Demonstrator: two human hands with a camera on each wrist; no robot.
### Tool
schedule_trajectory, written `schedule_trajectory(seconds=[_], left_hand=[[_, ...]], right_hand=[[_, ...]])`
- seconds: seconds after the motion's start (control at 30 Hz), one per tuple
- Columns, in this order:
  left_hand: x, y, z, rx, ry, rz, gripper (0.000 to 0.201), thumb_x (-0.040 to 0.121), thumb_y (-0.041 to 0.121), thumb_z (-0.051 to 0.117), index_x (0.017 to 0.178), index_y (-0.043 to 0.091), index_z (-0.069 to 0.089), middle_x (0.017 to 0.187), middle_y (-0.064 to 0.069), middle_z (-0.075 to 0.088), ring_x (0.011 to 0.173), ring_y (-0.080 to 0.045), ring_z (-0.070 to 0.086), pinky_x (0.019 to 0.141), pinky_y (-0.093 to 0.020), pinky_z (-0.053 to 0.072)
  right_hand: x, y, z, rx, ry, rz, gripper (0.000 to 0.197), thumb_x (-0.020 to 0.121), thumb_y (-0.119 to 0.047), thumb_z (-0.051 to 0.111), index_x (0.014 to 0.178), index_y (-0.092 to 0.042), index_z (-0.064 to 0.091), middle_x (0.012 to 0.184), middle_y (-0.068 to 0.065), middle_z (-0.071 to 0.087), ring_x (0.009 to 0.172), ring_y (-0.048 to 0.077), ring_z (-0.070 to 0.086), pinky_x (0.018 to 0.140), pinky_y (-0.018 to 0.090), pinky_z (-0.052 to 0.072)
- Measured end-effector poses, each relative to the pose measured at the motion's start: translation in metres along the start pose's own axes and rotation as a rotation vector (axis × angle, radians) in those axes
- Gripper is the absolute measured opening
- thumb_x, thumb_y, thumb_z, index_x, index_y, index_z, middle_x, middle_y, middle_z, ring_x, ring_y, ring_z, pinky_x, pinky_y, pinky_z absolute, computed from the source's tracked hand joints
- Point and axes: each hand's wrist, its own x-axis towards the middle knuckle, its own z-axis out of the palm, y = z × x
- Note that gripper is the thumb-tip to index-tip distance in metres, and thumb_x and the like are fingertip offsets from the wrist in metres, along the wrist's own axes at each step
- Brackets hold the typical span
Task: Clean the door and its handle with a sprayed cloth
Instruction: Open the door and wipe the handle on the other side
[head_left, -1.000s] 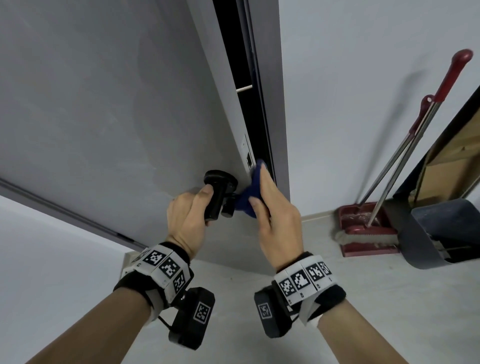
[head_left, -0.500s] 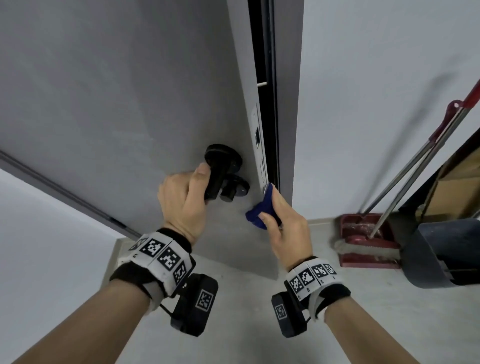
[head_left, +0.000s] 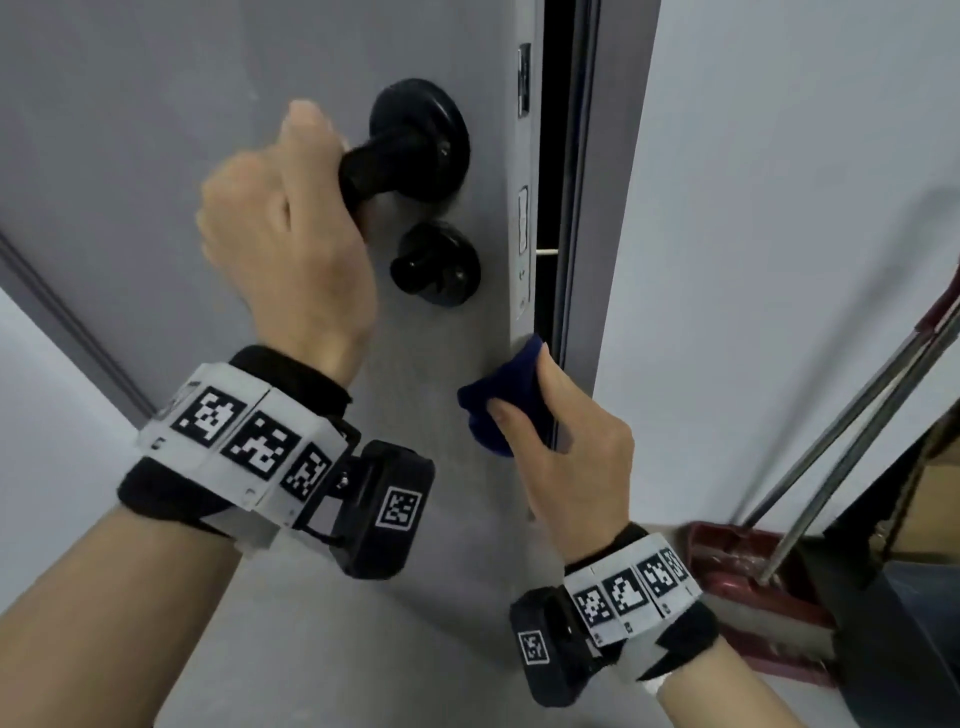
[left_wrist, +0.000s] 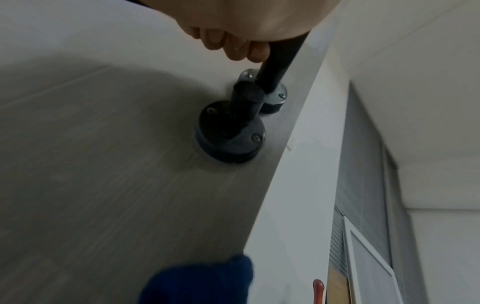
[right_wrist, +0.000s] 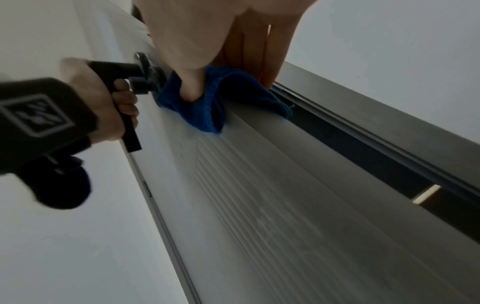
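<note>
The grey door (head_left: 156, 130) stands ajar, its free edge (head_left: 522, 291) facing a dark gap. My left hand (head_left: 280, 228) grips the black lever handle (head_left: 384, 156); its fingers (left_wrist: 233, 47) curl round the lever (left_wrist: 279, 67). A black thumb-turn lock (head_left: 436, 262) sits just below the handle. My right hand (head_left: 566, 447) pinches a dark blue cloth (head_left: 501, 402) against the door's edge, below the lock. In the right wrist view the cloth (right_wrist: 207, 102) wraps over the edge, thumb on the face and fingers behind.
The grey door frame (head_left: 587, 208) and a white wall (head_left: 779, 208) lie to the right. A red dustpan and brush (head_left: 753, 587) with metal poles (head_left: 852, 431) lean against the wall at lower right, beside a dark bin (head_left: 914, 623).
My right hand has carried the cloth from beside the handle down the door's edge to below the lock. The left hand keeps its grip on the handle; the view has come closer.
</note>
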Motion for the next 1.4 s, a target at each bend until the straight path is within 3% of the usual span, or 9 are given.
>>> schedule_trajectory(seconds=[0.17, 0.27, 0.43, 0.67, 0.87, 1.07, 1.2, 1.3, 1.4], left_hand=[[-0.006, -0.007, 0.005, -0.017, 0.089, 0.118, 0.071, 0.083, 0.056, 0.029, 0.066, -0.011, 0.047, 0.066, -0.035, 0.051, 0.060, -0.048, 0.047, 0.056, -0.056, 0.039], [-0.010, -0.011, 0.006, 0.026, 0.116, 0.161, 0.075, 0.083, 0.058, 0.024, 0.073, -0.009, 0.055, 0.072, -0.029, 0.059, 0.068, -0.045, 0.054, 0.067, -0.058, 0.046], [-0.021, -0.010, 0.000, 0.042, 0.098, 0.196, 0.067, 0.085, 0.055, 0.023, 0.073, 0.002, 0.063, 0.070, -0.014, 0.063, 0.075, -0.038, 0.058, 0.076, -0.056, 0.047], [-0.015, -0.004, -0.028, 0.095, -0.140, 0.285, 0.056, 0.097, 0.039, 0.025, 0.081, -0.008, 0.051, 0.081, -0.025, 0.056, 0.081, -0.038, 0.048, 0.076, -0.054, 0.039], [0.002, -0.013, -0.031, 0.429, -0.270, 0.356, 0.061, 0.098, 0.047, 0.012, 0.092, 0.004, 0.055, 0.082, 0.005, 0.045, 0.086, -0.017, 0.037, 0.082, -0.035, 0.025], [-0.013, -0.032, -0.038, 0.450, -0.141, 0.432, 0.043, 0.099, 0.035, 0.037, 0.140, 0.029, 0.049, 0.149, 0.003, 0.040, 0.138, -0.019, 0.033, 0.118, -0.047, 0.020], [-0.051, -0.076, -0.047, 0.401, -0.218, 0.275, 0.070, 0.096, 0.023, 0.048, 0.159, 0.022, 0.018, 0.167, 0.004, 0.007, 0.149, -0.003, 0.007, 0.120, -0.021, 0.003], [-0.068, -0.104, -0.049, 0.417, -0.379, 0.140, 0.081, 0.098, 0.017, 0.052, 0.160, 0.023, 0.001, 0.168, 0.009, -0.005, 0.152, -0.002, -0.002, 0.121, -0.024, 0.003], [-0.082, -0.115, -0.043, 0.396, -0.564, -0.019, 0.081, 0.100, 0.022, 0.049, 0.159, 0.029, -0.005, 0.167, 0.013, -0.002, 0.152, -0.002, 0.003, 0.120, -0.022, 0.009]], right_hand=[[-0.044, 0.049, 0.020, -0.049, 0.018, 0.002, 0.058, 0.088, -0.054, 0.058, 0.141, -0.032, 0.054, 0.094, -0.020, 0.070, 0.087, -0.001, 0.067, 0.077, 0.018, 0.056], [-0.071, 0.087, 0.030, -0.092, 0.031, -0.006, 0.056, 0.089, -0.046, 0.068, 0.141, -0.028, 0.056, 0.094, -0.020, 0.070, 0.085, -0.002, 0.066, 0.076, 0.008, 0.050], [-0.086, 0.104, 0.032, -0.053, -0.059, -0.015, 0.056, 0.094, -0.042, 0.063, 0.147, -0.036, 0.045, 0.117, -0.022, 0.067, 0.109, -0.003, 0.062, 0.093, 0.015, 0.050], [-0.019, 0.023, 0.020, 0.033, 0.006, -0.157, 0.062, 0.099, -0.036, 0.054, 0.155, -0.020, 0.034, 0.144, -0.007, 0.055, 0.130, 0.004, 0.051, 0.106, 0.017, 0.041], [0.055, -0.029, -0.002, -0.002, -0.009, -0.288, 0.053, 0.100, -0.028, 0.056, 0.150, -0.018, 0.039, 0.132, -0.002, 0.062, 0.117, 0.014, 0.059, 0.099, 0.033, 0.049], [0.019, 0.018, -0.001, 0.016, -0.036, -0.191, 0.055, 0.096, -0.029, 0.065, 0.147, -0.027, 0.046, 0.121, -0.012, 0.067, 0.111, 0.007, 0.062, 0.095, 0.029, 0.052], [-0.022, 0.076, 0.010, 0.039, -0.044, -0.035, 0.050, 0.088, -0.037, 0.071, 0.137, -0.037, 0.058, 0.105, -0.016, 0.072, 0.098, 0.006, 0.067, 0.088, 0.033, 0.057], [-0.046, 0.109, 0.020, 0.101, -0.049, 0.116, 0.051, 0.082, -0.029, 0.080, 0.123, -0.050, 0.059, 0.099, -0.022, 0.074, 0.096, 0.001, 0.069, 0.087, 0.027, 0.057], [-0.059, 0.133, 0.023, 0.071, -0.089, 0.178, 0.052, 0.080, -0.027, 0.083, 0.128, -0.035, 0.065, 0.100, -0.019, 0.075, 0.095, 0.002, 0.069, 0.084, 0.021, 0.056]])
